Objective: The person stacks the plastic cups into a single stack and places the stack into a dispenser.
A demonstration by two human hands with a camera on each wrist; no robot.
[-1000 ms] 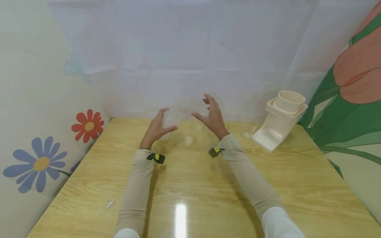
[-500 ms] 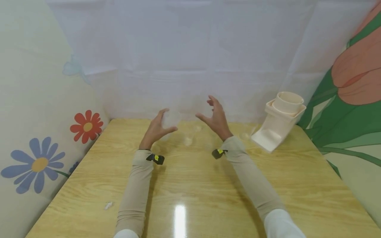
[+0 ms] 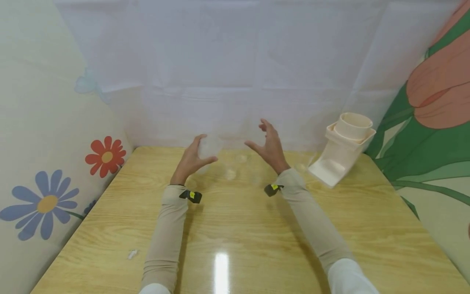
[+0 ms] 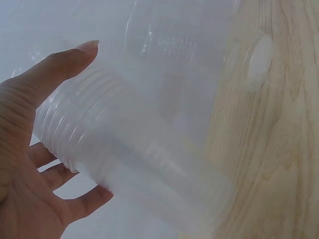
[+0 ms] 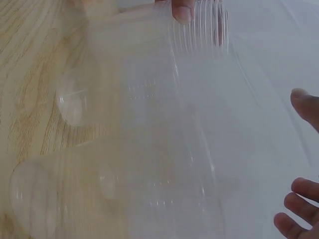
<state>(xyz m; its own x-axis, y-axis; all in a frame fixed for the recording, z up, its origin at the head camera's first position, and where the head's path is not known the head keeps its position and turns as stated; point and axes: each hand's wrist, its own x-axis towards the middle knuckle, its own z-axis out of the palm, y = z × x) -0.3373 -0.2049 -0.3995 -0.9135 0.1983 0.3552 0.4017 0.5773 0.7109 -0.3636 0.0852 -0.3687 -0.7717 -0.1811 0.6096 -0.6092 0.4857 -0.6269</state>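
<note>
My left hand (image 3: pixel 190 161) grips a stack of nested clear plastic cups (image 4: pixel 134 139) around its ridged rim end, thumb on one side and fingers on the other. Tilted in the left wrist view, the stack shows only as a pale blur in the head view. To its right, my right hand (image 3: pixel 271 149) is raised over the far part of the table, thumb and fingers spread, holding nothing. Between the hands, single clear cups stand on the wood, such as one cup (image 5: pixel 94 99) and a nearer cup (image 5: pixel 75 194); their outlines are faint.
At the far right stands a cream-coloured holder (image 3: pixel 339 151) with a round open tube on top. Another faint clear cup (image 3: pixel 302 166) is just left of it. A small white scrap (image 3: pixel 133 254) lies at the front left of the wooden table (image 3: pixel 264 245). White cloth (image 3: pixel 205 61) hangs behind.
My right hand has drifted right, away from the left hand, its fingers still spread. My left hand keeps its grip on the cup stack in nearly the same place.
</note>
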